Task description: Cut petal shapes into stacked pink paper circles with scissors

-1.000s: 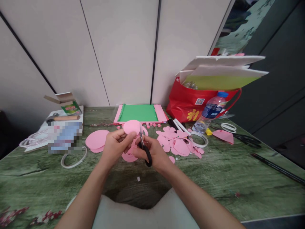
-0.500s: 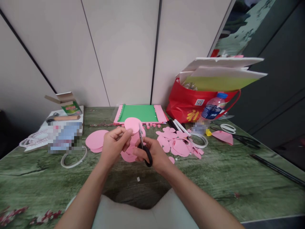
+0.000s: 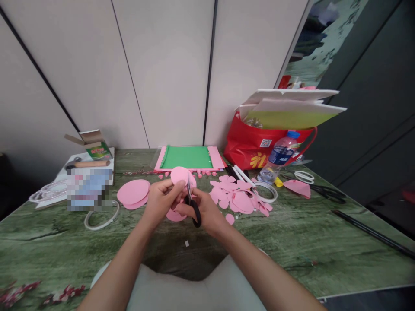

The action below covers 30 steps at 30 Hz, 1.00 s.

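Between the thumb and fingers of my left hand [image 3: 164,198] is a round pink paper piece [image 3: 179,173], held up above the table. My right hand [image 3: 207,211] is closed round black-handled scissors [image 3: 193,210], whose blades point up at the right edge of that paper. Whether the blades bite into the paper I cannot tell. Behind and below my hands lie more pink paper pieces [image 3: 175,215], partly hidden by my fingers. To the left are overlapping pink paper circles [image 3: 132,193]; to the right is a heap of pink paper petals and rounds [image 3: 241,202].
A green sheet [image 3: 186,157] on pink paper lies at the back. On the right stand a red bag [image 3: 240,144], a water bottle [image 3: 279,153], a tape roll [image 3: 266,192] and a black rod [image 3: 369,233]. A tape ring [image 3: 103,218] and an opened box [image 3: 97,149] are left.
My hands have come closer together, and the scissors have moved slightly left and down against the paper's edge. The view has shifted a little.
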Each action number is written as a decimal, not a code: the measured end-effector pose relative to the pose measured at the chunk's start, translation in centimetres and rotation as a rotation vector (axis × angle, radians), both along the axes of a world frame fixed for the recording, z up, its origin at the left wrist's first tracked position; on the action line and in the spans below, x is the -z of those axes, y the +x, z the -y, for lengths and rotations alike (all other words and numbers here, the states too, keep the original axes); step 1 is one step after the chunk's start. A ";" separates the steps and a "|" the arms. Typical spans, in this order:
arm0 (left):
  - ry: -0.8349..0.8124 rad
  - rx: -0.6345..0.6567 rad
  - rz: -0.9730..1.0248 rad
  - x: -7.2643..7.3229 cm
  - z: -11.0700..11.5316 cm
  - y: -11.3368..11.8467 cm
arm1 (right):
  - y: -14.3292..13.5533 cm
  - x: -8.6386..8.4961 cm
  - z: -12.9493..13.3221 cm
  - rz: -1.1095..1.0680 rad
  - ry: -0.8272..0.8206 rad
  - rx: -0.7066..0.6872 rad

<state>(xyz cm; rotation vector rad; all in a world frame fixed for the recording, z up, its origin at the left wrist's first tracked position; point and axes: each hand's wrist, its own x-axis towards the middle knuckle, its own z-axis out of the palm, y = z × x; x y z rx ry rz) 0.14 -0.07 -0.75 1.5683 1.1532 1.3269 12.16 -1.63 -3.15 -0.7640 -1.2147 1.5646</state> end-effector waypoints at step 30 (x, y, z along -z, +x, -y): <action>-0.055 0.078 0.197 0.3 -0.4 -0.4 | 0.1 0.1 0.2 -0.011 -0.044 0.006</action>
